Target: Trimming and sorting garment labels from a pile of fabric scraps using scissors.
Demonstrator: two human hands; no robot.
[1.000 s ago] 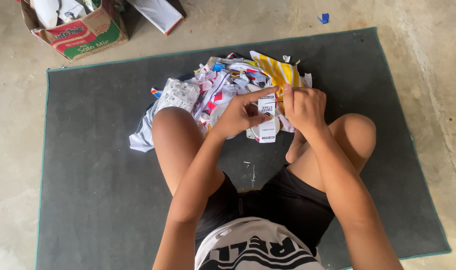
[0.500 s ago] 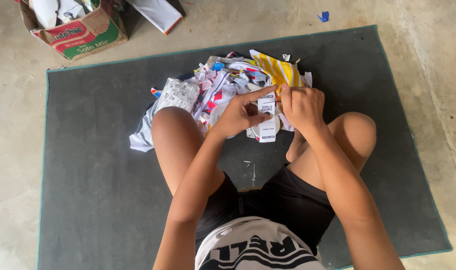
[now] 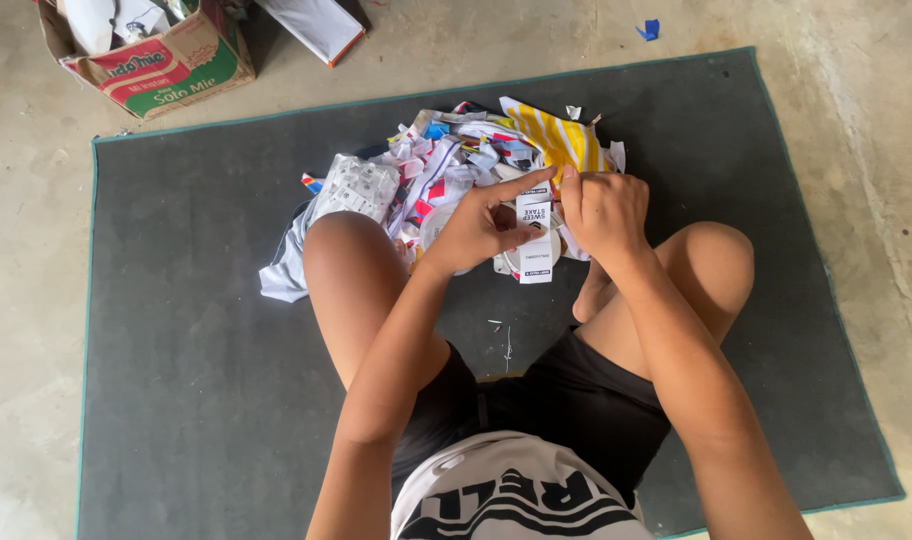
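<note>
I sit cross-legged on a dark grey mat (image 3: 176, 400). Both hands are raised over my lap, in front of a heap of torn paper and cloth scraps (image 3: 456, 160). My left hand (image 3: 481, 225) and my right hand (image 3: 604, 210) pinch a narrow white printed paper strip (image 3: 534, 238) between them, each gripping its upper part. The strip hangs down between the hands. A yellow-striped scrap (image 3: 561, 135) lies at the top right of the heap, just behind my right hand.
A cardboard box (image 3: 161, 60) with white items stands at the top left, off the mat. A flat white and red piece (image 3: 316, 25) lies beside it. Bare concrete floor surrounds the mat. A small blue scrap (image 3: 650, 29) lies beyond the mat's far edge.
The hands stay in almost the same place with the strip held between them; only small finger shifts show.
</note>
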